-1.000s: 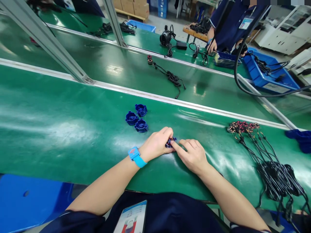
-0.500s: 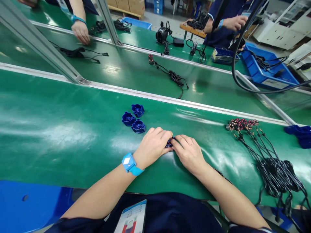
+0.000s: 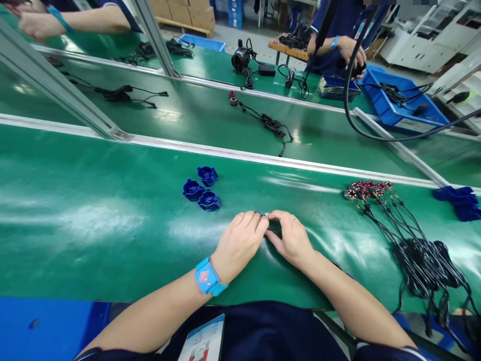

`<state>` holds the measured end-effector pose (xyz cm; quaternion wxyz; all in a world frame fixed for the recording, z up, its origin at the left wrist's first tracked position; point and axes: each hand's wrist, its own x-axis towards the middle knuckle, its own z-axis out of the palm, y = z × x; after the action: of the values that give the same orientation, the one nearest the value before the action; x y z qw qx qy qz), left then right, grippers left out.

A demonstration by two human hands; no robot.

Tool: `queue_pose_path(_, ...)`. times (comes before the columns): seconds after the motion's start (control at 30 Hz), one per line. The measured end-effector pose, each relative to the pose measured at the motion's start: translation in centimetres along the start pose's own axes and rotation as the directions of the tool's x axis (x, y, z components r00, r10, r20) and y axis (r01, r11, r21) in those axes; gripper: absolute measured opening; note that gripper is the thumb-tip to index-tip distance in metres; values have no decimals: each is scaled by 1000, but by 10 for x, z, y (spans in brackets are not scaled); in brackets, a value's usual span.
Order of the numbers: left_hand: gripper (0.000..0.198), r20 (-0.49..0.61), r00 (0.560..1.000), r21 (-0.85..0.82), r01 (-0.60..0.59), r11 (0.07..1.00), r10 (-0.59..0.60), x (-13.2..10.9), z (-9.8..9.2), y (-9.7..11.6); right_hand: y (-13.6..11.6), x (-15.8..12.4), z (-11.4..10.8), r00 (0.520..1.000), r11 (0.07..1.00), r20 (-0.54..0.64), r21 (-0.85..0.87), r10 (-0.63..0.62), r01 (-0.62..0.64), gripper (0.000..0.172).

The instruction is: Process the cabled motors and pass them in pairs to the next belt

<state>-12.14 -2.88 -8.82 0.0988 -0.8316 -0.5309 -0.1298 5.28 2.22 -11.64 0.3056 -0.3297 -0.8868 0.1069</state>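
My left hand (image 3: 242, 240), with a light-blue wrist strap (image 3: 208, 277), is closed around a small dark-blue plastic housing (image 3: 258, 213). Only a sliver of that housing shows above the fingers. My right hand (image 3: 295, 240) meets it from the right, thumb and forefinger pinched close to the left fingertips. A black cable (image 3: 276, 228) shows in the gap between those right fingers; its tip at the housing is hidden. Beyond my left hand, three more blue housings (image 3: 209, 200) lie grouped on the green table (image 3: 112, 240), their hollow sides up.
Right of my hands lie several copper-wound coils (image 3: 366, 189) with bundled black cables (image 3: 424, 265). More blue parts (image 3: 460, 202) sit at the far right. A metal rail (image 3: 225, 153) and an upright post (image 3: 75, 82) border the table. Two co-workers' hands are across the bench.
My left hand has turned over the housing, hiding the coil that showed in it. My right fingers have gone from pressing on it to a pinch beside it. The co-worker's arm at left has shifted left.
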Motion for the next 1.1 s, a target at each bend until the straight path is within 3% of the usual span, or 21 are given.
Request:
queue_pose_path(0.2,27,22,999,78,40,996,-42,-6,2,11,0,0,3,999,1000,-30,-5,-28,28,21)
queue_pose_path(0.37,24,112,994,95,7,995,-18,0,-2,11,-1,-1,6,1000,1000,-22,-2,-18,18,24)
queue_pose_path(0.5,22,121,993,63,3,998,-11,2,-3,7,-1,-2,6,999,999,-33,-28,-23,22,25)
queue_pose_path(0.63,13,20,1000,-197,1,981,3,1,-1,-17,-2,-2,3,999,999,-41,-54,1,-3,26)
queue_pose_path(0.7,35,-18,996,-353,78,932,-90,1,-1,-33,-3,-2,2,999,998,-36,-58,2,-5,27)
queue_pose_path(0.77,59,26,983,-476,174,862,-184,2,-1,-47,-5,-2,0,1000,998,-21,-59,-2,1,27)
queue_pose_path(0.83,70,122,971,-574,240,783,-207,4,0,-55,-7,0,-2,1000,997,-4,-71,-16,16,29)
queue_pose_path(0.93,70,242,945,-653,325,684,-219,5,0,-58,-11,3,-5,998,992,51,-117,-36,41,32)
queue_pose_path(1.1,68,269,935,-679,354,643,-231,6,1,-57,-16,9,-5,984,976,179,-214,-9,48,41)
